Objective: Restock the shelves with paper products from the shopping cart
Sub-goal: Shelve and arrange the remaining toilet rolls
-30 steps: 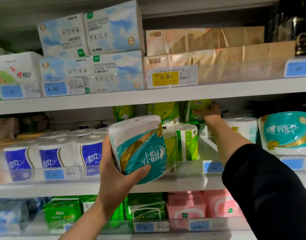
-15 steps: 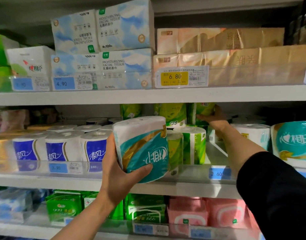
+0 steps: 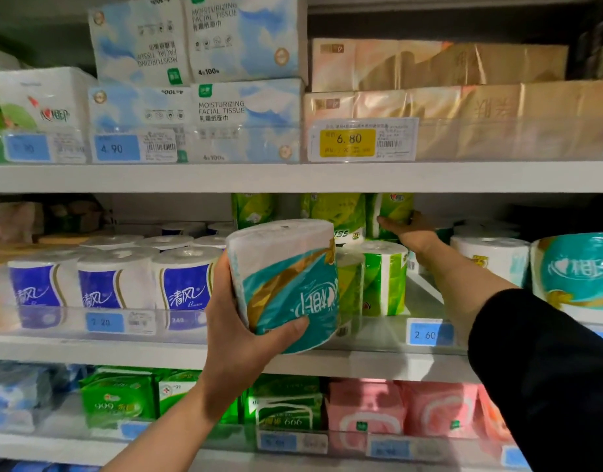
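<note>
A teal-wrapped toilet roll point(image 3: 286, 284) was held upright in the left hand point(image 3: 238, 338), thumb under its base and fingers wrapped behind, in front of the middle shelf point(image 3: 157, 352). The right hand point(image 3: 410, 229) was stretched deep into that shelf, fingers laid flat and spread against a green pack point(image 3: 392, 212) at the back. A push too hard there could probably topple the stacked green packs onto the green rolls point(image 3: 383, 277) below. The one-handed grip on the slick wrapper might also slip.
</note>
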`<control>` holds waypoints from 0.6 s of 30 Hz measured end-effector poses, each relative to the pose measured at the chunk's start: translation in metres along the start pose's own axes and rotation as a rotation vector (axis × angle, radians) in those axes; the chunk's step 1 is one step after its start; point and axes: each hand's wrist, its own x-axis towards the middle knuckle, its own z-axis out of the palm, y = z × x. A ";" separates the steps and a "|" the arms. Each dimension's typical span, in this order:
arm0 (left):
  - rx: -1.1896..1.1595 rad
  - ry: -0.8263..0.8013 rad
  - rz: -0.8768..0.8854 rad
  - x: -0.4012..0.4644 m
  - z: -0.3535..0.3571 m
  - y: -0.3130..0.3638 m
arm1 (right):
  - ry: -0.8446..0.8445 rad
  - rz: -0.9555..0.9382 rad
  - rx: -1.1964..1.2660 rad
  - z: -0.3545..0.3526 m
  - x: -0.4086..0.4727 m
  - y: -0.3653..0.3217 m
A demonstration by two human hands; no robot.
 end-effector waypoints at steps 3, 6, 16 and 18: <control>0.042 0.001 0.000 -0.001 0.003 -0.001 | 0.001 0.030 -0.082 0.003 -0.002 -0.002; 0.065 0.019 0.000 -0.003 0.002 -0.003 | -0.064 0.076 -0.090 -0.001 -0.011 -0.014; 0.033 -0.029 0.014 -0.002 0.004 0.011 | 0.076 0.192 -0.147 -0.016 -0.101 -0.053; -0.014 -0.059 0.014 0.000 0.011 0.014 | 0.234 -0.026 -0.051 -0.018 -0.128 -0.054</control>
